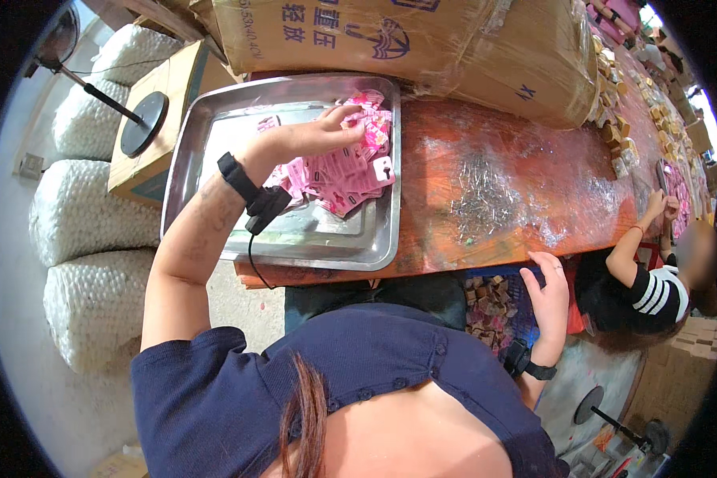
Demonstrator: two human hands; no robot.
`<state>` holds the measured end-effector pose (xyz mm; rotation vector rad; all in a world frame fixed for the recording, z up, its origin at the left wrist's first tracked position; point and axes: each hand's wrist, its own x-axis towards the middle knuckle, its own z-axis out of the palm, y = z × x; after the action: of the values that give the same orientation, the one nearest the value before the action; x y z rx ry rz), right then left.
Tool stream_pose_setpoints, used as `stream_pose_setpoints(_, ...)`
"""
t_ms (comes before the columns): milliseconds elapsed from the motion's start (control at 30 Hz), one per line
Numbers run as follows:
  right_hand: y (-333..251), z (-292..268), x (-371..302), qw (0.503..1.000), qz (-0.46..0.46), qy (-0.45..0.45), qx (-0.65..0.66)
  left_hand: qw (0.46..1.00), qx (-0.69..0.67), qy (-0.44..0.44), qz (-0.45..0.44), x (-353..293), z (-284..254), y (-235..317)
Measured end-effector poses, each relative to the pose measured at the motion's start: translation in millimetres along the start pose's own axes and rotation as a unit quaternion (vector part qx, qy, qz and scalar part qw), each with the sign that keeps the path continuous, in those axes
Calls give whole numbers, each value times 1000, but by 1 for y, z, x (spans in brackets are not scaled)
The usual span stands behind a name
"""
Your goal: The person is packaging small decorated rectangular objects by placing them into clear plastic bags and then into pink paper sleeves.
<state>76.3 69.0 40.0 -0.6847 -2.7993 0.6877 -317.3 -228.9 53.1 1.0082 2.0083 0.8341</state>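
Packets: small pink flat packets (338, 171) are lying heaped in the shiny steel tray (374, 239).
Left hand (311, 137): fingers are spreading wide, touching them.
Right hand (548, 296): fingers are hanging loose beside the tray's tabletop (494, 191).
Boxes: brown cartons (422, 40) are standing behind the tray.

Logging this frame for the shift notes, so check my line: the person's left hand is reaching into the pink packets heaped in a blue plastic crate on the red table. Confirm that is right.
One detail is wrong. The left hand does reach into the pink packets, but they lie in a shallow metal tray, not a blue plastic crate. The tray rests on the red table. The head view shows this.
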Motion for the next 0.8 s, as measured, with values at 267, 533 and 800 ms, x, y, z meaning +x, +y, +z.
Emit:
stream_pose_setpoints(267, 1, -1, -5, 1000, 12, -5, 0, 986, 59, 155, -11, 13, 18, -16)
stream_pose_setpoints(533, 2, 1, -4, 1000, 13, -5, -6, 973, 78, 215, 39, 18, 30, 2)
stream_pose_setpoints(800, -1, 2, -2, 1000, 3, -5, 6, 975, 75, 194, 76, 16, 37, -9)
